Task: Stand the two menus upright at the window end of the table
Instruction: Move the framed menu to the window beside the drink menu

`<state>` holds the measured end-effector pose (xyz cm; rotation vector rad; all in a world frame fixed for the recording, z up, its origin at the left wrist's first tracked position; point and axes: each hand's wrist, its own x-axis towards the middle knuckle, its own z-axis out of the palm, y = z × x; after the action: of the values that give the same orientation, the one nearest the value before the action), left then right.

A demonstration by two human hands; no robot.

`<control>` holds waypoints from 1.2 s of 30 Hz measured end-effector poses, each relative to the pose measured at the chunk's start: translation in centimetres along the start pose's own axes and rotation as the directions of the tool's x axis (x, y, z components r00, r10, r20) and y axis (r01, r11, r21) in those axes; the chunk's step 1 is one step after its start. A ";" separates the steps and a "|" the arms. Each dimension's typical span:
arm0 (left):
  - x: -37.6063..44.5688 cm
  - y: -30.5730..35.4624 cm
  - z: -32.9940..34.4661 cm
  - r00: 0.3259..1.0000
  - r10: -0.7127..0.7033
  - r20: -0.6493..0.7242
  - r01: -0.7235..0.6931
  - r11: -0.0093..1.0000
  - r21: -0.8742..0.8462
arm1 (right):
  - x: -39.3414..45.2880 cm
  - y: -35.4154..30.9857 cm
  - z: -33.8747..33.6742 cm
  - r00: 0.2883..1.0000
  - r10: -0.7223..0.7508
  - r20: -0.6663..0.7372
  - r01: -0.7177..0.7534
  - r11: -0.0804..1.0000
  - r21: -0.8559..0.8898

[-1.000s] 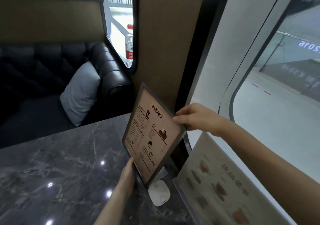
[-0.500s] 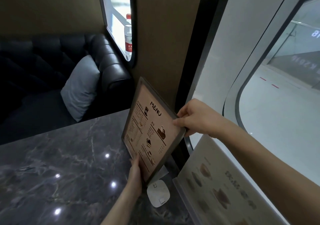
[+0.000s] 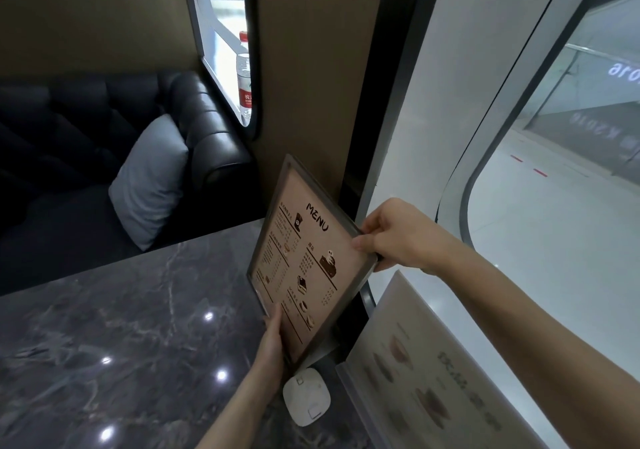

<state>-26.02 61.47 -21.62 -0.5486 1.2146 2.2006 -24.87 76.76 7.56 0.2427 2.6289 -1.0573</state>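
A framed brown menu (image 3: 304, 258) headed "MENU" stands tilted at the window end of the dark marble table (image 3: 121, 327). My right hand (image 3: 398, 237) pinches its upper right edge. My left hand (image 3: 273, 341) holds its lower left edge, thumb on the front. A second, pale menu (image 3: 422, 372) with pictures of drinks stands upright along the window just to the right, under my right forearm.
A small white square device (image 3: 306, 400) lies on the table below the framed menu. A black leather bench (image 3: 194, 130) with a grey cushion (image 3: 152, 178) sits beyond the table. A water bottle (image 3: 244, 78) stands on the far sill. The window (image 3: 554, 206) bounds the right side.
The framed menu has stayed held in both hands with almost no shift. My left hand has slid slightly up its lower edge, and my head has moved a little.
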 end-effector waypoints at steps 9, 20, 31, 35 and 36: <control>1.2 -0.3 0.1 0.999 0.013 0.029 -0.014 0.999 0.033 | 0.1 0.4 -0.5 0.999 0.032 -0.030 -0.032 0.999 0.008; 0.9 0.3 0.7 0.997 -0.062 -0.037 0.066 0.991 0.118 | -0.1 0.5 -0.8 0.998 0.054 -0.028 -0.054 0.998 0.020; -6.7 1.5 3.9 0.941 0.325 -0.098 -0.103 0.548 0.830 | -3.7 0.4 -0.9 0.999 0.044 -0.007 -0.044 0.994 -0.101; -10.4 0.3 5.4 0.846 0.532 0.032 -0.261 0.362 0.895 | -6.7 1.3 -1.7 0.999 0.034 0.011 -0.032 0.988 -0.153; -11.5 -0.4 5.8 0.816 0.575 0.067 -0.303 0.326 0.895 | -7.7 1.9 -1.8 1.000 0.022 0.008 -0.020 0.987 -0.160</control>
<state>-17.51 63.50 -12.14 -0.0177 2.6793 1.4562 -17.52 79.01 10.18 0.2285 2.6787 -0.8329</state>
